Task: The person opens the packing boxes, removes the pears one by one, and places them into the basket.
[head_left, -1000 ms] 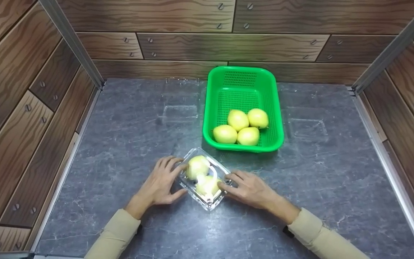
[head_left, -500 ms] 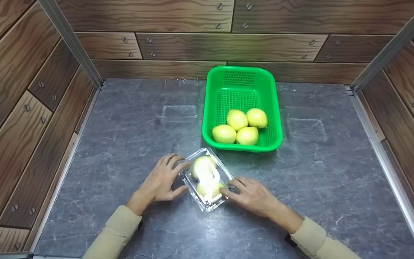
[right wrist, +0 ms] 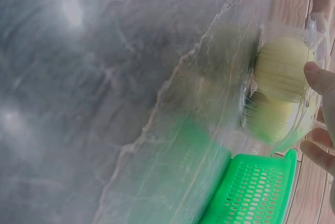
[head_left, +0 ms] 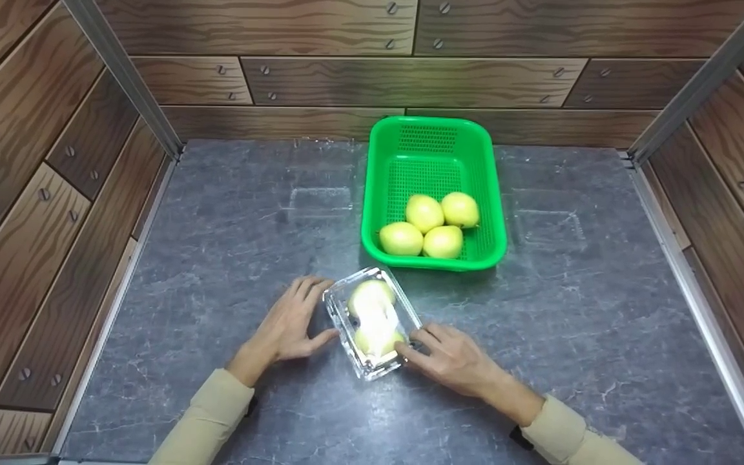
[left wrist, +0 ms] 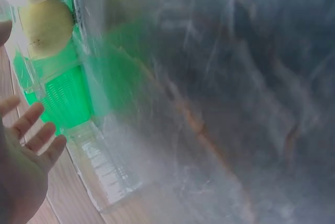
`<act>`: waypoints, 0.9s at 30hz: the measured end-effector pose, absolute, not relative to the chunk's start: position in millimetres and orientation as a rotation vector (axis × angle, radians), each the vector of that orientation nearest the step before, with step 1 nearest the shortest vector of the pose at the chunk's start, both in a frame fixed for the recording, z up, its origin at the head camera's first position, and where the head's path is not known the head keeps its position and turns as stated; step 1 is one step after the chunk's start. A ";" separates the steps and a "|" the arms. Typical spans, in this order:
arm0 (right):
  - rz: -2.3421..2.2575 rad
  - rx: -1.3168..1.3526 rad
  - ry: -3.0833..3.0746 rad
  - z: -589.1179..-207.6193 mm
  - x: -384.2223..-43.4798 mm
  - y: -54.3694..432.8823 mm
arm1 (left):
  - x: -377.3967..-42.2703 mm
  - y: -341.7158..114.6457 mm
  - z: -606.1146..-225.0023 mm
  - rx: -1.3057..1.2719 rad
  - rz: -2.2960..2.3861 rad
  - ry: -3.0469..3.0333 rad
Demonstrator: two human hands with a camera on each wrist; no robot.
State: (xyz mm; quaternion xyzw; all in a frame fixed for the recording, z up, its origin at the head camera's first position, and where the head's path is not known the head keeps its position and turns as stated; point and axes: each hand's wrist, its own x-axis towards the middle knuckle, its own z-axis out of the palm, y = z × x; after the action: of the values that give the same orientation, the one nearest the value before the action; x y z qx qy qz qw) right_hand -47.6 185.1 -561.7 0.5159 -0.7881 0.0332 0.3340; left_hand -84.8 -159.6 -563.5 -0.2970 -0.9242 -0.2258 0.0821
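Note:
A clear plastic clamshell box [head_left: 340, 300] stands turned at an angle on the grey tabletop, two pale yellow pears [head_left: 372, 297] inside it. Strong glare covers much of its lid. At its left side, my left hand [head_left: 288, 323] has its fingers spread, with fingertips right at the box's edge; the left wrist view shows the fingers [left wrist: 39, 137] apart and nearly straight. My right hand [head_left: 453, 355] holds the right edge near the front corner, the thumb [right wrist: 316, 77] on the nearer side and the other fingers round beyond it.
Behind the box sits a green perforated basket [head_left: 433, 143] with several yellow pears [head_left: 425, 213] in its front half. Faint clear plastic containers lie left [head_left: 320, 197] and right [head_left: 549, 226] of the basket. Wood-patterned walls [head_left: 411, 81] enclose the table on three sides.
The box has turned clockwise and shifted slightly right between my hands. My right hand has moved a little toward me along with it; my left hand stays at the left edge.

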 end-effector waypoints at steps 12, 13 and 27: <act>0.068 1.409 -1.969 -560.2 -48.7 181.7 | -62.6 -151.9 -571.4 -0.412 -1.415 -2.683; 0.066 1.414 -1.956 -559.9 -49.3 181.5 | -61.9 -150.3 -570.7 -0.371 -1.502 -2.679; 0.038 1.450 -1.946 -561.7 -48.8 178.4 | -48.5 -131.0 -571.0 0.122 -2.365 -2.421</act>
State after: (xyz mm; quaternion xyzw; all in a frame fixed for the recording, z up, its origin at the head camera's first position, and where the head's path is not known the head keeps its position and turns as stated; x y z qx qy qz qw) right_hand -48.8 178.4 -561.7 0.5597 -0.7512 0.0148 0.3496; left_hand -48.5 -131.0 -571.0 0.0358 -0.7095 -0.6930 -0.1224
